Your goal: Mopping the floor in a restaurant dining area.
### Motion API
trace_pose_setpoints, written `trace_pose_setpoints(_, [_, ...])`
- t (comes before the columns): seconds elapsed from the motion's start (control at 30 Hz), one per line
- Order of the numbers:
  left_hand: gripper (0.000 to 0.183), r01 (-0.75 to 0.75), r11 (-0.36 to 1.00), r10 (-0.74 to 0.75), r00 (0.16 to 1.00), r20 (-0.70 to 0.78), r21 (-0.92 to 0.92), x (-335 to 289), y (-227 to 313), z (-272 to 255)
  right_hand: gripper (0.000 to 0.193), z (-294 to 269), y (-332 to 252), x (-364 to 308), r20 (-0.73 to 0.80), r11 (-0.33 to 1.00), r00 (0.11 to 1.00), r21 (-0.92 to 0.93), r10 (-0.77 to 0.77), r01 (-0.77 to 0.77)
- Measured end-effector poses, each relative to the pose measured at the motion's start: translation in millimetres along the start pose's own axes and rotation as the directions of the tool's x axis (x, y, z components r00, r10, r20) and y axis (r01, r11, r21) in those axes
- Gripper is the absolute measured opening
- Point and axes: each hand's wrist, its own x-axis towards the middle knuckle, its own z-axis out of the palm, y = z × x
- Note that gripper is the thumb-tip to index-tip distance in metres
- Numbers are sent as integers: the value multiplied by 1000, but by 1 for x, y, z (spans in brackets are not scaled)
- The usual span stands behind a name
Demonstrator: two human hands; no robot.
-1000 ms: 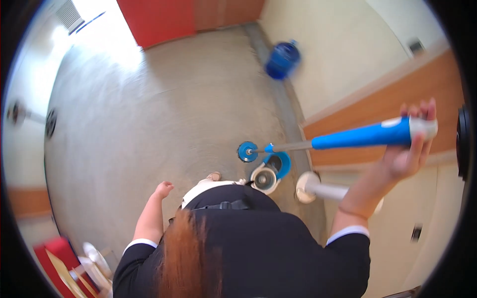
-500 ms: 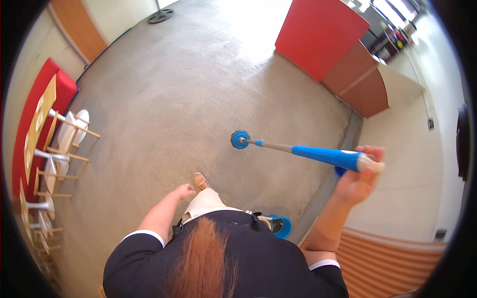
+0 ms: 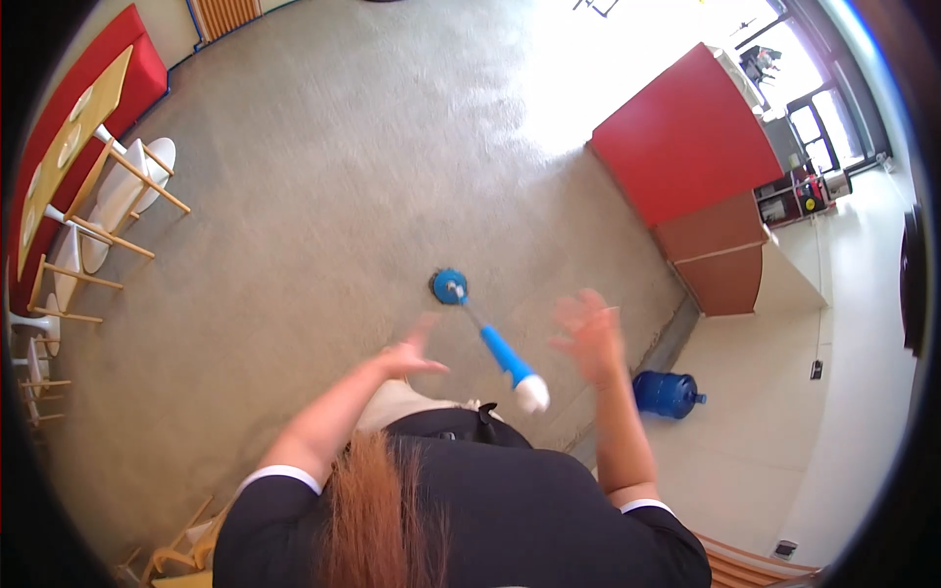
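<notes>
A round-headed mop [image 3: 505,355] with a blue grip and a white end cap stands between my hands, touched by neither. Its blue head [image 3: 450,286] rests on the grey floor, and the handle tilts up toward my body. My left hand [image 3: 414,355] is left of the grip, fingers apart and somewhat blurred. To the right of the handle, my right hand [image 3: 590,335] is raised with its fingers spread, holding nothing.
A large blue water bottle [image 3: 668,394] lies by the wall at right. Beyond it stands a red counter [image 3: 686,137]. Along the left side are a red bench [image 3: 142,69], a wooden table [image 3: 103,93] and several white chairs [image 3: 118,191] with wooden legs.
My right hand has let go of the mop's grip. The handle has swung from the right toward my body. My left hand has come up beside it, and the view has shifted.
</notes>
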Motion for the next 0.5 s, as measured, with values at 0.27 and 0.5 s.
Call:
trace_pose_setpoints(0.27, [80,-379,864,432,896,-101,332,37,64,47,35,59,67,-17,125,933,943,-231,308,-274])
trace_pose_setpoints(0.5, [60,-402,820,266,898,350,408,68,104,9,48,-7,49,-60,-178,641,734,-383,655,-665])
